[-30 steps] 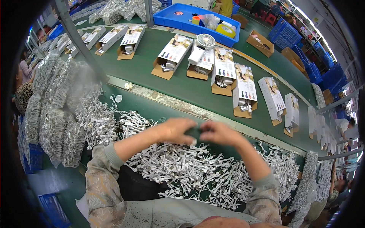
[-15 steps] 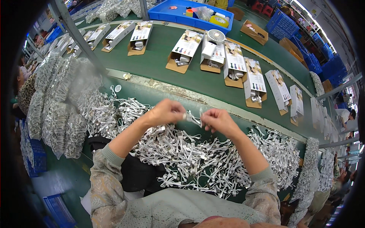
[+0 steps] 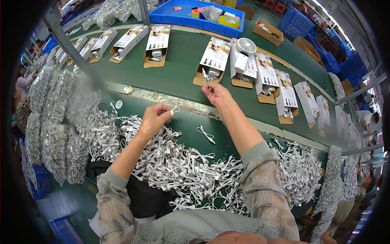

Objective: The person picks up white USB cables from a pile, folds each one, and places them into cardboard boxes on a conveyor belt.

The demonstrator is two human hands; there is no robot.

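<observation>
Fingers of the right hand [image 3: 217,94] are pinched together on one bundled white cable [image 3: 206,77], held upright right at the open near end of a printed carton [image 3: 215,55] on the far green belt [image 3: 178,61]! Whether cable and cardboard actually touch, I can't tell from here. Over to the left hand [image 3: 155,119], and it's a closed grip there too: thumb and fingertips on a second cable [image 3: 174,110], its pale loop poking out to the right, beside the worn metal rail [image 3: 189,106].

Between the two forearms, on the near side of that rail, a lone coiled cable [image 3: 206,134] lies by itself on the green worktop [image 3: 189,136]. And nearer the body, what a heap: a big pile of white cables [image 3: 195,171], spreading both left and right under the arms!

Look along the far belt, the cartons line up left and right, near flaps open, white parts showing inside. Just right of the hand's carton, a white handheld fan [image 3: 245,53] lies on top of another carton [image 3: 235,67]. Farther off, a blue tray [image 3: 168,15] holds odds and ends. Far left, bulging clear bags [image 3: 53,126] stand stacked beside the pile.
</observation>
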